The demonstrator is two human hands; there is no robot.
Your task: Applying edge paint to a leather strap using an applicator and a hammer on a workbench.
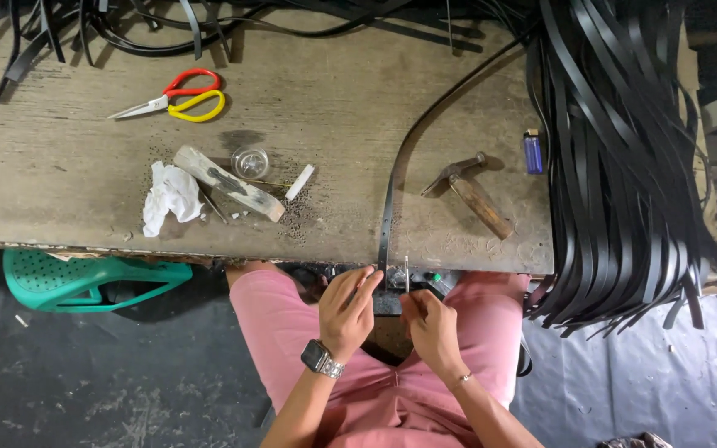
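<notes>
- Head view, nearest: the left hand point(348, 311), a watch on its wrist, pinches the end of a black strap point(385, 224) over the lap, fingers pressed onto it.
- Beside it, the right hand point(430, 325) holds a thin metal pin point(407, 274) upright between closed fingertips, just beside the strap's end.
- Strap runs from the hands up across the wooden table point(68, 182) edge, curving away right.
- On the table: a hammer point(473, 195), a blue lighter point(533, 151), a wooden block point(227, 184), crumpled white paper point(171, 196).
- Farther: red-and-yellow scissors point(180, 95); a bundle of black straps point(624, 166) hangs at the right.
</notes>
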